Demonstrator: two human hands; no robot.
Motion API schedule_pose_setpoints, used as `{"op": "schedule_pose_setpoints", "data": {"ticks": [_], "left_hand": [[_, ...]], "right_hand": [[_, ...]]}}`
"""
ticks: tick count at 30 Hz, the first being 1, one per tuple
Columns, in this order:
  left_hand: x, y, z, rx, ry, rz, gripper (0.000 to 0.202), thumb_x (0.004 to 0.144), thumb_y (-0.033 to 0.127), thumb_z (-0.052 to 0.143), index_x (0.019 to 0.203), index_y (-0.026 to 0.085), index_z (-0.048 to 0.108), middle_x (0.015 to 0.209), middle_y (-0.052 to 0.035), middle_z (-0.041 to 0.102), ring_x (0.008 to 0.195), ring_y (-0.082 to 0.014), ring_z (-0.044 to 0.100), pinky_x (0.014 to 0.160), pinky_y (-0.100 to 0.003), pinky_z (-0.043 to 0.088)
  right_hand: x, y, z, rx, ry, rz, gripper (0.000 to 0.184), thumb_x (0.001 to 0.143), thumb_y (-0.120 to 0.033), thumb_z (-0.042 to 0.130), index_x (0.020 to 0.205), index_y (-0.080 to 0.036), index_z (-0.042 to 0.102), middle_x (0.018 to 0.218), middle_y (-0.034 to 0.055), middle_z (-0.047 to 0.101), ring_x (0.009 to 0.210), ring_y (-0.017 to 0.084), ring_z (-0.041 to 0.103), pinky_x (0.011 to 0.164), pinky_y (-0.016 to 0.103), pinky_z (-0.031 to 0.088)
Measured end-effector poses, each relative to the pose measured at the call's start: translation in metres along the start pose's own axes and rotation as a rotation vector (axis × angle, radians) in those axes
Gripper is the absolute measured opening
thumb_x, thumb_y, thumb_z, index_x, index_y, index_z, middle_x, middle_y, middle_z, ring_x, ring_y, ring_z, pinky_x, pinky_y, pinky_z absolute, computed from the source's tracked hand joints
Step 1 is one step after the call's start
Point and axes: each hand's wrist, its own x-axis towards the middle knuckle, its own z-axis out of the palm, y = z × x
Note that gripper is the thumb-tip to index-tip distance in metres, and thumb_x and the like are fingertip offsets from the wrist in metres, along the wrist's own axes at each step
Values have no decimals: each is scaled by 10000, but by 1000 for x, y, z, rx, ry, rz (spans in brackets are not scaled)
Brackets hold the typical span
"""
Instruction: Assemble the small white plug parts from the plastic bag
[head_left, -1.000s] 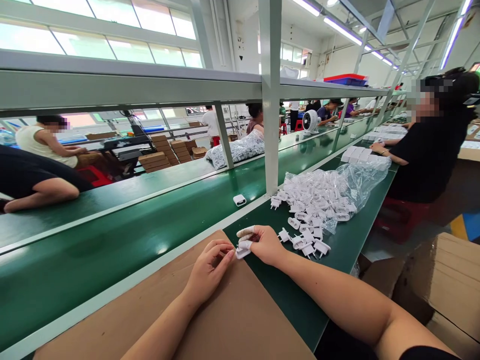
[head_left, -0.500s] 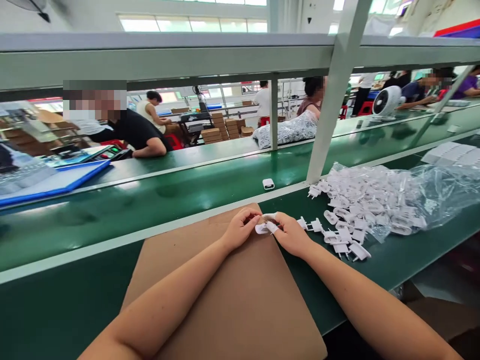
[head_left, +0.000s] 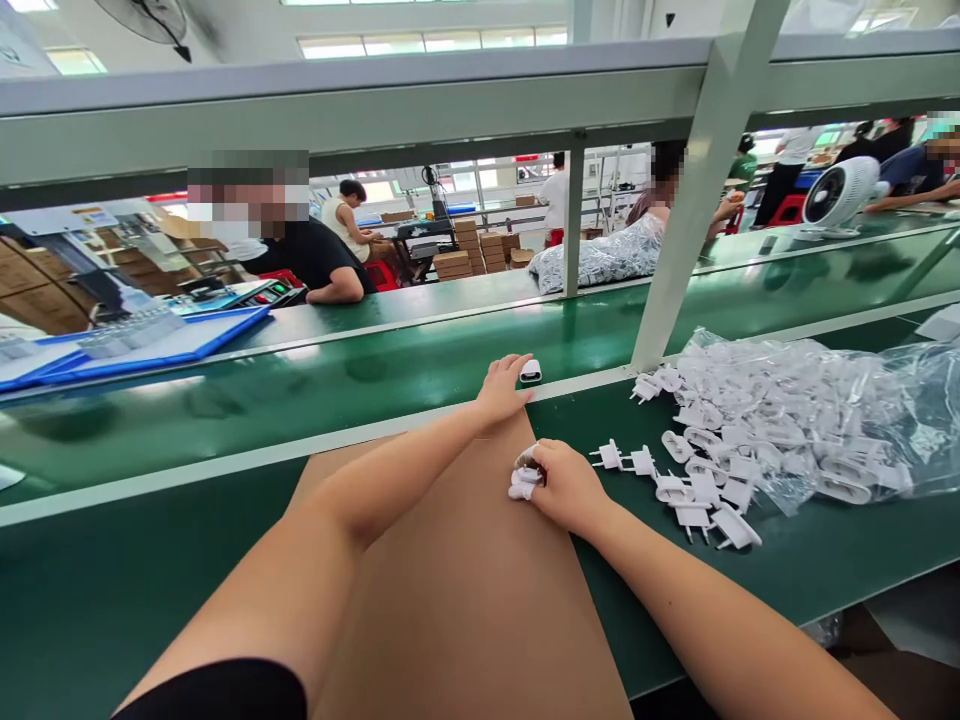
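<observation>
My left hand (head_left: 501,388) is stretched forward to the green conveyor belt (head_left: 315,390), fingers apart, its fingertips at a small white adapter piece (head_left: 530,371) lying there. My right hand (head_left: 559,482) rests at the edge of the brown cardboard sheet (head_left: 465,580), fingers curled, with white finger cots on the tips; what it holds is hidden. White plug parts (head_left: 694,495) lie loose just right of it, spilled from a clear plastic bag (head_left: 810,420) full of several more.
A grey frame post (head_left: 694,210) rises behind the bag. Across the belt sit other people, a blue tray (head_left: 150,345), stacked cartons (head_left: 480,252), another filled bag (head_left: 607,255) and a white fan (head_left: 836,195).
My left hand left the right hand and reached forward to the white piece on the belt. The right hand stayed by the cardboard edge and curled closed. The view turned a little further left.
</observation>
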Motion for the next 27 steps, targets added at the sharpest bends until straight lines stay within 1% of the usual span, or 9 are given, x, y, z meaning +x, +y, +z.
{"op": "schedule_pose_setpoints", "data": {"ticks": [2,4,8,12,16,18,21,24,27], "left_hand": [[25,-1,3,19,-37,-22,549,680,101,787,1208,210,691,1375,-123,562,1385,-360,367,1208,-515,244],[42,-2,4,17,-62,-72,439,668,124,813,1098,167,730,1235,-146,625,1275,-358,479,1159,-496,320],[41,0,-4,-60,-78,-189,365,742,308,805,1059,149,719,1023,-111,672,984,-266,620,942,-393,487],[-6,13,-24,-213,-156,-284,438,902,538,584,1011,129,696,831,-78,666,705,-170,604,667,-297,506],[-80,29,-38,-319,-227,-305,543,898,650,544,965,135,704,784,-55,655,651,-142,566,602,-263,463],[-113,35,-38,-340,-233,-258,557,906,665,536,1036,153,712,845,-54,680,695,-153,578,636,-272,465],[-147,39,-31,-278,-207,-80,481,954,596,526,1134,193,716,1032,-68,713,898,-202,615,824,-325,488],[-158,37,-26,-129,-158,28,422,990,536,492,1103,215,742,1020,-80,711,1064,-258,568,968,-395,450],[-159,34,-26,-80,-163,75,396,977,519,537,1179,226,710,1097,-85,708,1154,-282,523,1043,-443,413]], "right_hand": [[2,2,0,76,42,54,173,715,-189,806,839,-200,686,888,33,663,793,186,566,668,292,398],[3,4,0,213,95,92,179,707,-214,811,853,-205,707,902,35,687,816,192,607,706,304,449],[8,8,1,670,180,215,278,696,-362,818,910,-200,747,910,52,742,823,213,674,775,345,535],[13,7,-6,892,316,299,418,635,-434,860,960,-187,769,942,69,759,856,223,674,814,363,544],[14,3,-13,1132,350,370,477,591,-462,899,977,-210,776,993,64,756,893,215,663,763,332,540],[14,2,-15,1261,293,391,497,544,-447,932,959,-220,778,983,55,755,889,205,661,748,314,535],[14,2,-15,1340,186,389,502,526,-411,954,957,-222,781,981,53,755,880,198,663,762,309,537],[13,2,-14,1305,142,382,492,556,-420,947,973,-220,781,992,58,756,901,202,671,794,319,544],[13,1,-14,1173,197,362,488,584,-432,938,992,-218,778,972,52,758,906,199,676,847,339,544]]}}
